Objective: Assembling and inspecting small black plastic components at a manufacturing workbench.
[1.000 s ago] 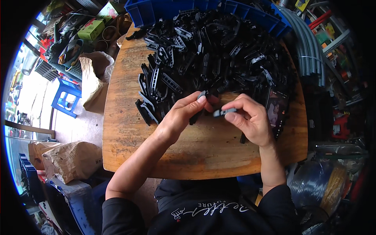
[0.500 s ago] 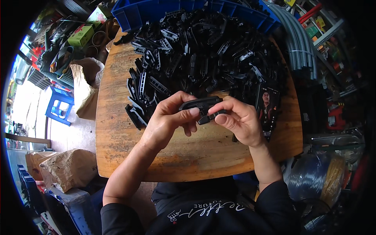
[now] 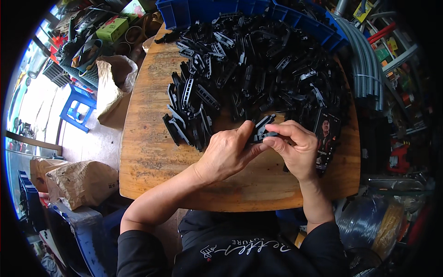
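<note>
My left hand (image 3: 226, 151) and my right hand (image 3: 297, 147) meet over the near half of the wooden table (image 3: 154, 159). Between them is a black plastic handle-like part (image 3: 263, 125), long and narrow, tilted up toward the right. The left fingers wrap its left end, while the right thumb and forefinger pinch its right side. Part of it is hidden behind the fingers. Just beyond my hands spreads a big heap of similar black and grey plastic parts (image 3: 249, 78). A phone (image 3: 326, 131) with a lit screen leans near my right hand.
Blue plastic crates (image 3: 217, 10) stand along the table's far edge. Left are a brown paper sack (image 3: 110, 97), a blue stool (image 3: 78, 107) and another paper sack (image 3: 83, 184). Grey hoses (image 3: 367, 64) hang at the right, above a wrapped coil (image 3: 364, 226).
The part has been turned from nearly level to a steep tilt. My left hand has rolled over, its back now showing. The whole view has shifted slightly.
</note>
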A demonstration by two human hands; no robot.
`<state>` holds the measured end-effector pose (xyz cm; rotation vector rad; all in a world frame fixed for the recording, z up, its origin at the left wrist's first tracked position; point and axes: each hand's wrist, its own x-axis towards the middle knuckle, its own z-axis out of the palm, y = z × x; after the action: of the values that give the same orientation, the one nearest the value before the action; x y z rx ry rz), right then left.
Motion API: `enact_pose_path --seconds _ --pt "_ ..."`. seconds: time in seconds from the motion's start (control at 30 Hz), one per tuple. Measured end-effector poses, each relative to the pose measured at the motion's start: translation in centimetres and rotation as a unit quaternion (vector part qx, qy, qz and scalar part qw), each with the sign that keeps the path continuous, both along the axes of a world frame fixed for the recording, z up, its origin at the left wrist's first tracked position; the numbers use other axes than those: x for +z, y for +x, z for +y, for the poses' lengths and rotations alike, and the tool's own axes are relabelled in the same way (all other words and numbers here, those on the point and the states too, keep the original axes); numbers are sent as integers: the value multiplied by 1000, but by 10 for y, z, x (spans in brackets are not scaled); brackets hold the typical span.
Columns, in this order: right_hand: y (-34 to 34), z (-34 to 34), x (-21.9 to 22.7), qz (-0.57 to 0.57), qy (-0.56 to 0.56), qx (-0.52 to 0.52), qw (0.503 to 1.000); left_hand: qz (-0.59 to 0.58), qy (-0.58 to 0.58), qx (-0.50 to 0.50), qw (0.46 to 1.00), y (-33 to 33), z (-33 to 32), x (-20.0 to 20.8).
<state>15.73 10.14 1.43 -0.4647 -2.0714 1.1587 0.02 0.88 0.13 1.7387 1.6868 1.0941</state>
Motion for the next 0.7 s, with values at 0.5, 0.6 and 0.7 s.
enact_pose_path --seconds 0.5,0.6,0.7 --pt "6 7 1 -56 -210 50 975 -16 20 -55 998 -3 -2 2" --pt "9 8 3 -36 -187 64 980 -10 37 -63 997 -4 -6 3" --pt "11 6 9 -65 -154 61 984 -5 53 -76 996 -6 -12 1"
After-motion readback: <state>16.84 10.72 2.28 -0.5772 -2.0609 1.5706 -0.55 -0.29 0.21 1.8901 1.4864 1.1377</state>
